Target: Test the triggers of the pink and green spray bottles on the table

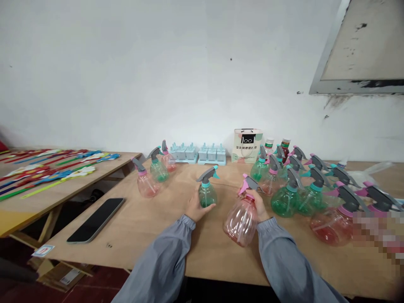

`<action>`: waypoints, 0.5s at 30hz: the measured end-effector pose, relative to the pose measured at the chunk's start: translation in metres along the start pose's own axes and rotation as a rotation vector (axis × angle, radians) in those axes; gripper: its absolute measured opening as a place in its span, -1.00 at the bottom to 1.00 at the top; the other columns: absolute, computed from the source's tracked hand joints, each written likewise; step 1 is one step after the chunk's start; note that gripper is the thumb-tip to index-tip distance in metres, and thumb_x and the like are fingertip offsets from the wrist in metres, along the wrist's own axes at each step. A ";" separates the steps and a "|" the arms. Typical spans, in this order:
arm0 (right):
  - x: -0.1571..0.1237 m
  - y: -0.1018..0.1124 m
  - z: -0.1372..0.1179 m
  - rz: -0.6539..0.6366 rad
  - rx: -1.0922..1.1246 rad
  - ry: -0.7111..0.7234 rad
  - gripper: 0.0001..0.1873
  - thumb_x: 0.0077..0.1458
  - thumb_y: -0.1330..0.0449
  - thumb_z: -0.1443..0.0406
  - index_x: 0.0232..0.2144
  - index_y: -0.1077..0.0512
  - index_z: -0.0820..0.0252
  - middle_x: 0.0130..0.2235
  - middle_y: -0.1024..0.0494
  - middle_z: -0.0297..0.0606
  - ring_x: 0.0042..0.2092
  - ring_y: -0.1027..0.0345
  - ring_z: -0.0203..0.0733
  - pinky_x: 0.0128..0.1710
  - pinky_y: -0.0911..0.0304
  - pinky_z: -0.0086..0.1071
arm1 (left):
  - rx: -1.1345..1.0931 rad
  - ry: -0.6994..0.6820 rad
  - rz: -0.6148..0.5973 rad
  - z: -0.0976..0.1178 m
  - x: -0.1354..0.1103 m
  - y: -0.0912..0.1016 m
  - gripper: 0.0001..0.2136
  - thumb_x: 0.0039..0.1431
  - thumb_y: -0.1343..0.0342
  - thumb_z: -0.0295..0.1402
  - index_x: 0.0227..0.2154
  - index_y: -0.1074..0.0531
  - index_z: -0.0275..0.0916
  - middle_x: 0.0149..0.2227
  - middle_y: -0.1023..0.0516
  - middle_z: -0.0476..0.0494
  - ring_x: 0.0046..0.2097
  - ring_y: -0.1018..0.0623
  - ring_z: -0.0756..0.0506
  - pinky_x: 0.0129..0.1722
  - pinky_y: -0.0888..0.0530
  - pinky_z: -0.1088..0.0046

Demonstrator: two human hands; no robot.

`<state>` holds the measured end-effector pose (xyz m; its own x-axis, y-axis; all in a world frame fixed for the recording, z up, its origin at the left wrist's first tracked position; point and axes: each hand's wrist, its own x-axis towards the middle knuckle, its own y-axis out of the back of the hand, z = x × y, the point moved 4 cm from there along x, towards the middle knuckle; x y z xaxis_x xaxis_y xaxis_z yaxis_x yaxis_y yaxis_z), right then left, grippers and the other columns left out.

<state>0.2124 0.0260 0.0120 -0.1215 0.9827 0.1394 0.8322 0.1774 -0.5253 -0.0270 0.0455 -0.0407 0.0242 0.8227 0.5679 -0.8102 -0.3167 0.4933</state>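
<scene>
My left hand [198, 207] is curled round the lower left side of a green spray bottle [207, 194], which stands upright on the table with a grey and teal trigger head. Its thumb lies across the front of that bottle. In my right hand [259, 205] is a pink spray bottle [240, 221], gripped near the neck from behind and tilted, its pink trigger pointing left. Most of the right fingers are hidden behind the bottle's head. A clear tube shows inside both bottles.
Several green and pink spray bottles [285, 200] crowd the right side. Others, including a pink bottle [148, 185], stand at left. Ice-pop moulds [212, 155] and a paper bag [247, 147] line the wall. A phone [96, 221] lies near the left edge; another table [47, 198] holds colourful sticks.
</scene>
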 end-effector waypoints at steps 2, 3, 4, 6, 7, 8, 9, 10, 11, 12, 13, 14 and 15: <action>-0.001 0.002 -0.004 0.052 -0.002 0.058 -0.82 -0.19 -0.30 0.18 -0.48 -0.48 0.12 -0.46 -0.59 -0.32 -0.41 -0.46 -0.19 -0.31 -0.40 -0.31 | -0.005 0.005 0.001 -0.001 0.000 -0.001 -0.04 -0.14 -0.37 -0.11 0.28 0.01 -0.19 0.19 -0.37 -0.38 0.19 -0.42 -0.37 0.16 -0.37 -0.06; -0.001 0.002 -0.005 0.072 -0.007 0.068 -0.81 -0.19 -0.31 0.17 -0.46 -0.48 0.12 -0.44 -0.60 -0.32 -0.41 -0.46 -0.20 -0.33 -0.40 -0.33 | -0.009 0.007 0.003 -0.002 0.000 -0.001 -0.04 -0.14 -0.37 -0.11 0.28 0.01 -0.19 0.20 -0.36 -0.38 0.20 -0.42 -0.37 0.16 -0.37 -0.06; -0.003 0.001 -0.007 0.085 -0.018 0.067 -0.78 -0.19 -0.32 0.16 -0.45 -0.48 0.12 -0.41 -0.62 -0.30 -0.40 -0.47 -0.19 -0.35 -0.40 -0.33 | -0.011 0.008 0.007 -0.002 0.000 -0.002 -0.04 -0.14 -0.37 -0.11 0.28 0.01 -0.19 0.20 -0.35 -0.38 0.20 -0.42 -0.37 0.17 -0.37 -0.06; -0.006 -0.002 -0.010 0.094 -0.053 0.061 -0.72 -0.19 -0.36 0.11 -0.42 -0.48 0.13 -0.34 -0.64 -0.26 -0.33 -0.52 -0.14 -0.35 -0.41 -0.33 | -0.015 0.005 0.019 -0.002 -0.001 -0.001 -0.05 -0.14 -0.37 -0.12 0.28 0.01 -0.20 0.21 -0.34 -0.37 0.21 -0.41 -0.36 0.17 -0.37 -0.05; -0.008 -0.004 -0.011 0.095 -0.073 0.066 -0.68 -0.19 -0.38 0.09 -0.39 -0.48 0.12 -0.31 -0.65 -0.24 -0.29 -0.54 -0.11 -0.34 -0.42 -0.32 | -0.014 0.002 0.022 -0.002 -0.001 -0.001 -0.05 -0.14 -0.37 -0.13 0.27 0.01 -0.20 0.21 -0.35 -0.37 0.21 -0.41 -0.36 0.17 -0.37 -0.04; -0.010 -0.006 -0.013 0.104 -0.094 0.080 -0.64 -0.19 -0.40 0.07 -0.35 -0.48 0.12 -0.29 -0.65 -0.23 -0.27 -0.55 -0.08 -0.33 -0.43 -0.30 | -0.012 -0.002 0.023 -0.002 -0.001 -0.001 -0.05 -0.14 -0.37 -0.13 0.27 0.01 -0.21 0.20 -0.35 -0.37 0.20 -0.41 -0.35 0.17 -0.37 -0.03; -0.013 -0.006 -0.015 0.128 -0.113 0.102 -0.59 -0.21 -0.41 0.05 -0.32 -0.47 0.12 -0.29 -0.66 -0.23 -0.27 -0.56 -0.06 -0.33 -0.43 -0.28 | -0.009 -0.008 0.022 -0.001 -0.001 -0.001 -0.06 -0.14 -0.37 -0.13 0.27 0.00 -0.21 0.19 -0.36 -0.37 0.20 -0.42 -0.34 0.18 -0.37 -0.02; -0.016 -0.004 -0.017 0.167 -0.134 0.129 -0.55 -0.23 -0.43 0.03 -0.31 -0.47 0.12 -0.31 -0.66 -0.23 -0.28 -0.57 -0.05 -0.34 -0.44 -0.26 | -0.007 -0.016 0.020 -0.001 -0.001 -0.001 -0.06 -0.13 -0.37 -0.13 0.27 0.00 -0.22 0.19 -0.36 -0.37 0.20 -0.42 -0.34 0.18 -0.37 -0.02; -0.019 -0.001 -0.019 0.213 -0.161 0.158 -0.52 -0.26 -0.45 0.02 -0.31 -0.47 0.12 -0.34 -0.65 -0.23 -0.31 -0.57 -0.03 -0.35 -0.44 -0.24 | -0.005 -0.023 0.017 -0.001 -0.001 -0.001 -0.07 -0.13 -0.37 -0.13 0.27 0.00 -0.22 0.19 -0.36 -0.37 0.20 -0.42 -0.34 0.18 -0.37 -0.01; -0.024 0.003 -0.022 0.256 -0.196 0.186 -0.51 -0.29 -0.46 0.01 -0.34 -0.47 0.13 -0.36 -0.65 -0.23 -0.33 -0.57 -0.02 -0.35 -0.45 -0.23 | -0.004 -0.029 0.013 -0.001 -0.001 -0.001 -0.07 -0.12 -0.36 -0.13 0.27 0.00 -0.23 0.19 -0.36 -0.38 0.20 -0.42 -0.34 0.18 -0.37 0.00; -0.029 0.009 -0.026 0.293 -0.238 0.215 -0.51 -0.31 -0.47 0.01 -0.37 -0.47 0.14 -0.38 -0.65 -0.22 -0.35 -0.57 -0.02 -0.35 -0.45 -0.22 | -0.004 -0.033 0.010 0.000 0.000 -0.001 -0.07 -0.12 -0.36 -0.13 0.27 0.00 -0.24 0.19 -0.36 -0.38 0.21 -0.41 -0.34 0.18 -0.37 0.01; -0.035 0.015 -0.031 0.329 -0.284 0.244 -0.52 -0.31 -0.47 0.01 -0.39 -0.47 0.14 -0.39 -0.64 -0.22 -0.37 -0.57 -0.02 -0.35 -0.45 -0.22 | -0.004 -0.034 0.009 0.000 0.000 -0.001 -0.07 -0.12 -0.36 -0.13 0.27 0.00 -0.24 0.20 -0.35 -0.38 0.21 -0.41 -0.34 0.18 -0.37 0.01; -0.043 0.023 -0.037 0.364 -0.336 0.275 -0.54 -0.29 -0.46 0.01 -0.39 -0.47 0.15 -0.40 -0.64 -0.22 -0.38 -0.57 -0.02 -0.37 -0.45 -0.22 | -0.003 -0.032 0.006 -0.001 0.000 -0.001 -0.07 -0.12 -0.36 -0.12 0.27 0.00 -0.24 0.19 -0.36 -0.38 0.21 -0.41 -0.34 0.18 -0.37 0.01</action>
<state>0.2569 -0.0137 0.0254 0.3139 0.9196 0.2364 0.9259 -0.2414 -0.2907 -0.0266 0.0459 -0.0415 0.0376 0.8053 0.5917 -0.8121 -0.3204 0.4877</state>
